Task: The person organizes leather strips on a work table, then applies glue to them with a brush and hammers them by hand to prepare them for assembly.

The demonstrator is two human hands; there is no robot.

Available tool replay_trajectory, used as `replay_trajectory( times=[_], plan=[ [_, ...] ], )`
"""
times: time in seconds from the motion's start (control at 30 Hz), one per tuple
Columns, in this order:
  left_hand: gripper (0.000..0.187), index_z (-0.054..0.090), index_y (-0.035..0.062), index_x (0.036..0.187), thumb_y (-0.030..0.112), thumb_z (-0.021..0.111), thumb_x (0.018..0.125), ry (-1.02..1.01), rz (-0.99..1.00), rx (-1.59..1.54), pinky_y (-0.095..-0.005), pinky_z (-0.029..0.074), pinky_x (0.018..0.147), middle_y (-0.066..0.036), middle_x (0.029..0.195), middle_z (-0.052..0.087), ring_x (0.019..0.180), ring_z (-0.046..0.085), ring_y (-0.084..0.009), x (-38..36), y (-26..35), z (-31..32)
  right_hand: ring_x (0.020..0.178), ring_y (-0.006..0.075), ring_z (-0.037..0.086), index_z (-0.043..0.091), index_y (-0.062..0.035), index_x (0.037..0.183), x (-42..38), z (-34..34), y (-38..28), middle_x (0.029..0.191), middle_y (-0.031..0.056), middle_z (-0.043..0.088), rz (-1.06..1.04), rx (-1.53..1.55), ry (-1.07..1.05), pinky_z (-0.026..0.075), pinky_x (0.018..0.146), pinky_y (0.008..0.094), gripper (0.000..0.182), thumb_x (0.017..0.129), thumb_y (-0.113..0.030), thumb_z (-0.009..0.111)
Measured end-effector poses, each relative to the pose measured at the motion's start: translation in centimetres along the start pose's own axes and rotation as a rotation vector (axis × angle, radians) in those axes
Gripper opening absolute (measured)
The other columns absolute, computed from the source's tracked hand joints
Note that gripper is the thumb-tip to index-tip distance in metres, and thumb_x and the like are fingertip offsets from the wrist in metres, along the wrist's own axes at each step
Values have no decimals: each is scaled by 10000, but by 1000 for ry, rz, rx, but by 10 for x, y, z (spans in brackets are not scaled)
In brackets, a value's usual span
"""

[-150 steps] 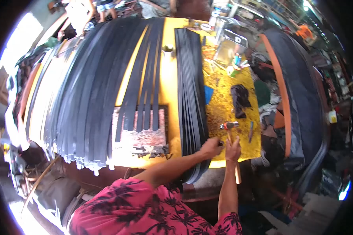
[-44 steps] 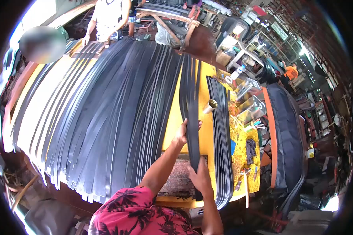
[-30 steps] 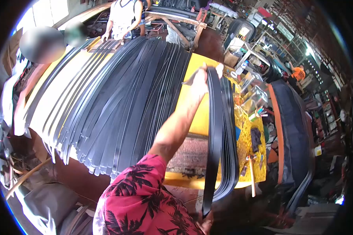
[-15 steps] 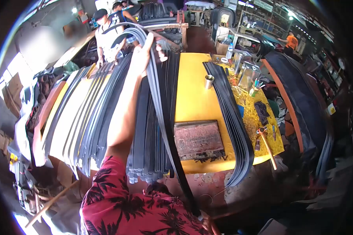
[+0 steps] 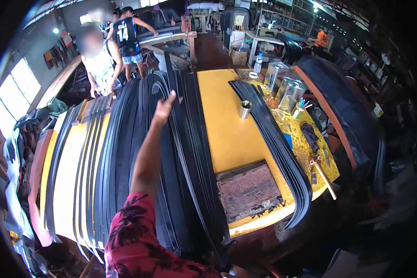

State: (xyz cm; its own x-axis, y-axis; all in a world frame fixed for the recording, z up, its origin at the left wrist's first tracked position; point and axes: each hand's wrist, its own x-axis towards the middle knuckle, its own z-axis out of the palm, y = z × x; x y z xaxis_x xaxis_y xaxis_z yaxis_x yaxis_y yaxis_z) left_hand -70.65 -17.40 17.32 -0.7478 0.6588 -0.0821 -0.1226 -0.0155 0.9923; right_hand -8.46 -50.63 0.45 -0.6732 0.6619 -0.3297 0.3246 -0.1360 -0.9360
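Note:
My left hand (image 5: 163,110) reaches out over the table, its fingers around a bundle of long black strips (image 5: 184,162). The far part of the bundle bends over in a loop just beyond the hand. The strips run back toward my body, to the bottom edge of the view. There my right hand (image 5: 236,271) shows only in part, closed at their near ends; most of its fingers are hidden. Beneath the bundle lies a wide row of similar black strips (image 5: 129,139), draped across the yellow tabletop (image 5: 222,134).
Right of the row lie a worn reddish board (image 5: 248,192), a metal cup (image 5: 246,109) and another strip stack (image 5: 278,148). A hammer (image 5: 325,178), clear containers (image 5: 289,92) and pens (image 5: 302,105) sit at the right. A person (image 5: 99,60) stands across the table.
My left hand has come down with the strips, and their raised loop now sits low over the row. The view has shifted, and the person across the table appears more upright.

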Motion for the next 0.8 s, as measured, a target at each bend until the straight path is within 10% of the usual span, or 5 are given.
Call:
replay_trajectory(
  times=[0.07, 0.13, 0.23, 0.5, 0.8],
  plan=[
    [1146, -6, -23, 1507, 598, 667, 818, 104, -91, 888, -424, 449, 1019, -265, 1357, 491, 1247, 524, -362, 26, -117, -23, 847, 245, 687, 611, 35, 1100, 11, 8, -11, 966, 161, 690, 76, 24, -39, 544, 758, 371, 365, 832, -170, 751],
    [1108, -2, 32, 1529, 601, 636, 826, 10, 101, 1365, -586, 186, 1144, -258, 1568, 115, 1470, 120, -378, -42, -139, -4, 843, 237, 687, 612, 34, 1097, 23, 5, -23, 964, 156, 692, 151, 32, -80, 545, 756, 367, 359, 833, -166, 751],
    [716, 275, 251, 1523, 664, 307, 940, -498, 338, 1636, -556, 54, 1182, -46, 1624, 86, 1494, 63, -265, -79, -172, 6, 837, 225, 688, 614, 32, 1093, 28, 7, -39, 962, 149, 694, 285, 60, -138, 546, 754, 362, 350, 833, -159, 751],
    [658, 276, 208, 1523, 573, 316, 977, -479, 299, 1556, -555, 40, 1188, -91, 1624, 61, 1499, 23, -279, -60, -179, -3, 821, 192, 689, 620, 28, 1081, 50, 12, -79, 956, 132, 700, 530, 179, -273, 549, 748, 349, 326, 836, -142, 751],
    [675, 291, 126, 1513, 530, 367, 977, -367, 295, 1438, -583, 110, 1167, -144, 1612, 95, 1489, 69, -330, -153, -189, 5, 829, 185, 683, 632, 54, 1036, 233, 28, -122, 905, 118, 714, 209, 294, -228, 543, 775, 346, 397, 852, -283, 735]
  ],
)
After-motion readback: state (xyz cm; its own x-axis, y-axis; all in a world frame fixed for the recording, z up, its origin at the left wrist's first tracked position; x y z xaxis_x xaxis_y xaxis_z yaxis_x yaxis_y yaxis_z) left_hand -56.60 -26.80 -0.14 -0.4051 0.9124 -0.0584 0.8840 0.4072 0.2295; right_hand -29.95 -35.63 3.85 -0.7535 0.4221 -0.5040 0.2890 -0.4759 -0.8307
